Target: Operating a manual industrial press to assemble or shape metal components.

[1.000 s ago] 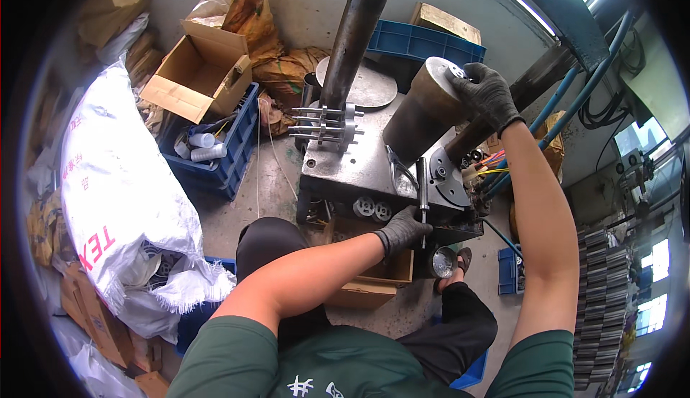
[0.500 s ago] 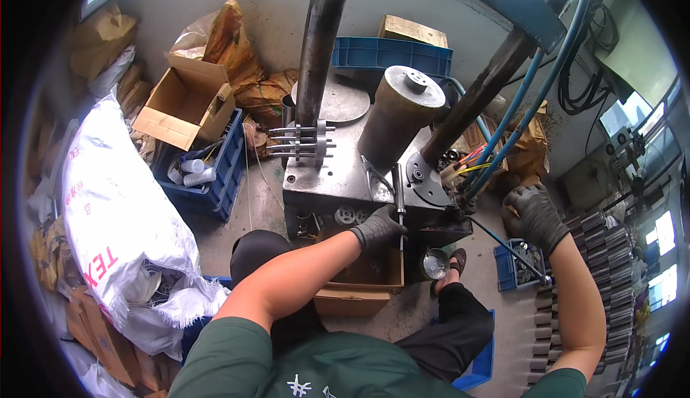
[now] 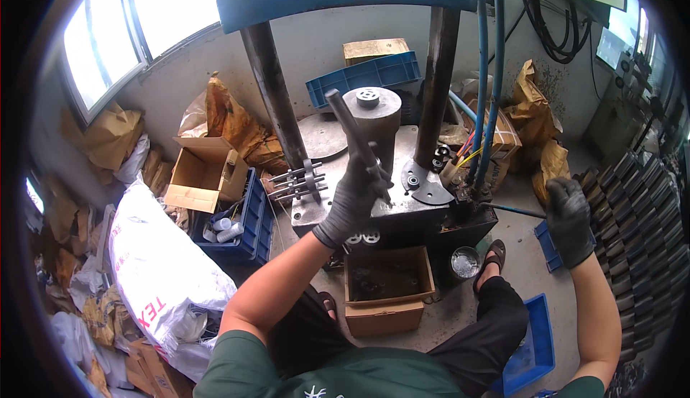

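My left hand (image 3: 352, 197), in a dark grey glove, is raised in front of the press. It is closed round a dark metal rod (image 3: 348, 119), which tilts up and to the left. Behind the rod stands a thick steel cylinder (image 3: 387, 132), topped by a small slotted disc (image 3: 368, 97), on the machine table (image 3: 327, 182). My right hand (image 3: 568, 222), gloved too, is off to the right with its fingers curled. A thin lever bar (image 3: 512, 210) runs from the machine to this hand; its far end is hidden there, and the grip is unclear.
A pronged metal fixture (image 3: 305, 181) sits on the table's left side. An open cardboard box (image 3: 384, 317) and a metal can (image 3: 466, 262) stand below. A white sack (image 3: 162, 261) and blue crate (image 3: 248, 232) are left, stacked metal cylinders (image 3: 632, 247) right. Blue hoses (image 3: 497, 74) hang beside the right column.
My left hand has lifted the rod from the table's front edge and tilted it leftward. The lever bar now slopes less steeply, reaching my right hand. The whole view has swung upward.
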Motion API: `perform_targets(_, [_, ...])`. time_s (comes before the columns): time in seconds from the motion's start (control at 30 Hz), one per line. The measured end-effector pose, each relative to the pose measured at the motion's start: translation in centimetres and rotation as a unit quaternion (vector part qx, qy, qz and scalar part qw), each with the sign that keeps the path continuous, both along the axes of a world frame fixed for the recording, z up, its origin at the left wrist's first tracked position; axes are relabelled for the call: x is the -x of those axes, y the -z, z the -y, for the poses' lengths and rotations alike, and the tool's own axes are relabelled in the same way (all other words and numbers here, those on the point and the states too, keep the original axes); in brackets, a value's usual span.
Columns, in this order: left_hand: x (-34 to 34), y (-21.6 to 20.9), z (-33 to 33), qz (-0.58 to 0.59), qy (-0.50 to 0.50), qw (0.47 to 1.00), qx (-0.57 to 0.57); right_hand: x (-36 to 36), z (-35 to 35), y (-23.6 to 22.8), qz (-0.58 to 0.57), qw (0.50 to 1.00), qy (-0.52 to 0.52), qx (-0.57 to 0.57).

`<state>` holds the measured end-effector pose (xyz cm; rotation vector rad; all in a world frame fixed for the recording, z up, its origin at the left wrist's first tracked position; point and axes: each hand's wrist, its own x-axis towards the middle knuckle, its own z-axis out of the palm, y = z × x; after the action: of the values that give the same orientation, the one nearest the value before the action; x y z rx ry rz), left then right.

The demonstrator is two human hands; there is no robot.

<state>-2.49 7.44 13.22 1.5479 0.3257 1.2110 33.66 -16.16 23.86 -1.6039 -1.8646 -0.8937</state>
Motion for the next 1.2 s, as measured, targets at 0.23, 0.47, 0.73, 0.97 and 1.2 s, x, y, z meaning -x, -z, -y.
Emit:
perform_targets(0.23, [-1.8,-10.5,-12.6,0.058,-0.202,0.973,-0.091,-1.5,-8.8,-4.2,-0.116,0.992,0.051,-0.014])
perform_targets(0.47, [-3.9,-12.4,-18.5,-0.011,-0.224,0.974,-0.031,-2.3,-12.1,-6.1,-0.101,0.972,0.191,0.091])
perform_targets(0.73, [-4.5,-13.6,-20.3,-0.195,-0.333,0.910,-0.152,-2.9,-12.0,-6.0,-0.142,0.957,0.189,0.166])
perform_targets(0.97, [-5.0,-14.5,-19.2,-0.282,-0.360,0.842,-0.286,-1.6,-8.8,-4.6,-0.120,0.974,0.154,0.119])
perform_targets(1.2, [-5.7,-14.2,-18.2,-0.273,-0.386,0.845,-0.251,0.9,-2.1,-2.9,-0.092,0.958,0.155,0.224])
